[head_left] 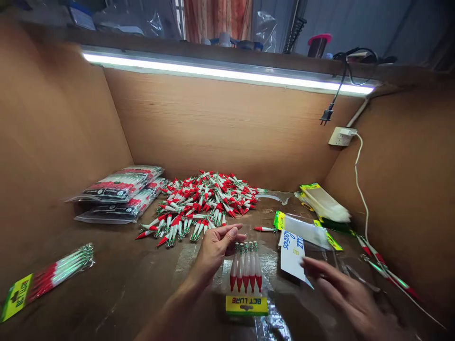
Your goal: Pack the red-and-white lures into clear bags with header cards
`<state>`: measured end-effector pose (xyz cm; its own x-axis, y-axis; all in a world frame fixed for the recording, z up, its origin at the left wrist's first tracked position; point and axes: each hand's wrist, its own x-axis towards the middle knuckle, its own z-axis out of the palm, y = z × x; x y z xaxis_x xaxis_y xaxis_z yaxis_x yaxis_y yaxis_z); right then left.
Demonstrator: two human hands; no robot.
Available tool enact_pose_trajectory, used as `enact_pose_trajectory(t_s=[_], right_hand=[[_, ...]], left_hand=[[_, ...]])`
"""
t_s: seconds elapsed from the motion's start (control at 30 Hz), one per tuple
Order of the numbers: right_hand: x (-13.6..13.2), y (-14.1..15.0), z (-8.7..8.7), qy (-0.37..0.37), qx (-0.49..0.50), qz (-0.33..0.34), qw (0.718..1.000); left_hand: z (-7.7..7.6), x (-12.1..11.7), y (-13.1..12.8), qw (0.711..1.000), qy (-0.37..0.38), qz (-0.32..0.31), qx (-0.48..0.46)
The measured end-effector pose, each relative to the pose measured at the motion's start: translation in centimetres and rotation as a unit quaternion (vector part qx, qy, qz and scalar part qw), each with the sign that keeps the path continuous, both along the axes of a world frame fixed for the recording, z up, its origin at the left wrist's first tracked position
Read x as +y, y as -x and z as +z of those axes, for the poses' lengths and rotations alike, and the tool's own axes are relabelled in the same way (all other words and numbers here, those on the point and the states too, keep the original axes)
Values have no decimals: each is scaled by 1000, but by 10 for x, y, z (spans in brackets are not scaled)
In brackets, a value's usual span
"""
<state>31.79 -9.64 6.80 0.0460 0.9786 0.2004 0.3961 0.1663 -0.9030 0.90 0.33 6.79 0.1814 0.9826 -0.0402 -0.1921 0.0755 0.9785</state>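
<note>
My left hand point(221, 242) is closed in a pinch at the open end of a clear packet of squid lures point(246, 274). Several red-and-white lures lie side by side in it, with metal hook crowns toward my fingers and the yellow header toward me. My right hand point(343, 289) is blurred, its fingertips at the edge of a white paper point(292, 253) with blue handwriting. Whether those fingers grip the paper cannot be made out. Beyond the paper lie flat clear bags with yellow headers point(307, 229). A single lure point(265, 229) rests beside them.
A large heap of loose lures point(209, 199) covers the back middle. Filled bags point(121, 192) are stacked at back left, and a filled packet point(50, 277) lies front left. More header bags point(325, 201) and a white cord point(360, 184) are at right. A black plug point(327, 114) hangs above.
</note>
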Motion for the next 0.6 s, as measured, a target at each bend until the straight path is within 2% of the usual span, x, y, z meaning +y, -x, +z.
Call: enact_pose_trajectory(t_s=[0.07,0.13,0.2,0.33,0.47,0.6], right_hand=[[41,37,0,65,38,138,988],[76,77,-1,108,111,221,963],[99,112,-4,123,142,271,944],[117,148,-15,124,170,303,929],[126,156,-29,130,159,305,930],[135,156,-45,143,128,275,942]], left_hand=[[-1,-8,3,1000,-4,0,5],[-3,-14,10,1000,-10,0,7],[-6,-17,21,1000,-12,0,14],[-16,-13,47,998,-2,15,68],[-27,-3,63,993,4,-17,120],[-37,9,68,989,-2,-40,141]])
